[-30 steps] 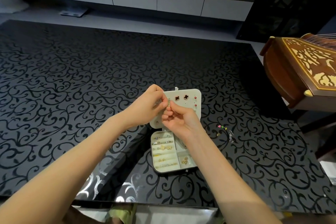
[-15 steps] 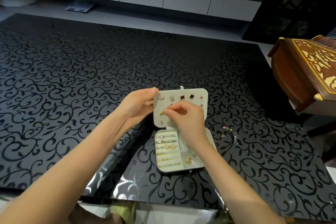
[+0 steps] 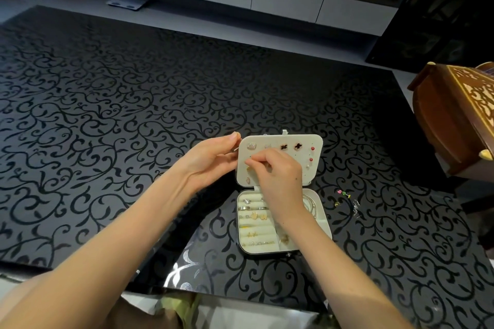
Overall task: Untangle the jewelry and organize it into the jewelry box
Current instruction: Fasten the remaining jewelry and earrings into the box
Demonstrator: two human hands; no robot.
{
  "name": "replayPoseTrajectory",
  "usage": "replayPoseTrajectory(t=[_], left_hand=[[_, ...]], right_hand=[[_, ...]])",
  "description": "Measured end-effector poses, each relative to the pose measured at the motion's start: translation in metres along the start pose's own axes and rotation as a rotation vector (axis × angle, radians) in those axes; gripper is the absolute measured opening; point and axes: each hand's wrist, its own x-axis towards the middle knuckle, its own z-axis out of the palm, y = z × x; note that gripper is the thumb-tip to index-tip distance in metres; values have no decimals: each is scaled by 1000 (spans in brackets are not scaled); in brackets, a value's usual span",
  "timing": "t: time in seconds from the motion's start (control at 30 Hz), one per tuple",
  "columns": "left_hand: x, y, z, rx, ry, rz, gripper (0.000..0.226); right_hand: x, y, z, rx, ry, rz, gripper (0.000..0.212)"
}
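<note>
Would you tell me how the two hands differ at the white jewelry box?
The left hand grips the raised white lid's side edge; the right hand pinches a tiny piece against the lid's face. The left is beside the box; the right reaches over its tray. Both touch the lid.

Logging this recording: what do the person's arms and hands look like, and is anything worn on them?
The left forearm and right forearm are bare to the frame edge, with no sleeves showing. The left hand and right hand wear no gloves, and no watch, bracelet or ring shows on either.
</note>
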Motion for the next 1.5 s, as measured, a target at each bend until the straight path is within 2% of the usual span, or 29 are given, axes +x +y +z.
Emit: replayPoseTrajectory(t=[0.1, 0.27, 0.37, 0.43, 0.5, 0.57, 0.7, 0.77, 0.9, 1.0, 1.07, 1.27, 1.5], left_hand=[[-2, 0, 1, 37, -38, 8, 12], [-5, 2, -3, 116, -169, 0, 13], [-7, 3, -7, 172, -248, -11, 31], [-9, 3, -6, 170, -303, -16, 23], [-13, 3, -3, 172, -331, -11, 15], [-14, 3, -1, 167, -316, -14, 13], [-16, 7, 1, 203, -323, -12, 14], [-17, 9, 0, 237, -318, -3, 19], [-14, 12, -9, 299, -285, 13, 27], [-15, 13, -14, 485, -195, 13, 14], [-16, 13, -15, 591, -165, 9, 17], [-17, 6, -14, 647, -198, -45, 14], [-10, 5, -18, 784, -266, -110, 9]], right_hand=[[2, -3, -2, -91, 6, -62, 12], [9, -12, -8, -484, 124, -190, 19], [13, -15, -19, -649, 141, -196, 47], [15, -15, -26, -701, 124, -212, 68], [18, -14, -29, -698, 81, -226, 79], [20, -13, -30, -677, 29, -223, 77], [22, -8, -32, -623, -63, -232, 49], [21, -7, -33, -600, -79, -229, 41], [17, -7, -31, -604, -68, -226, 40], [13, -8, -32, -608, -63, -218, 39], [9, -9, -33, -606, -60, -214, 37], [-1, -8, -36, -546, -17, -235, 36], [-22, 0, -34, -547, 102, -386, 42]])
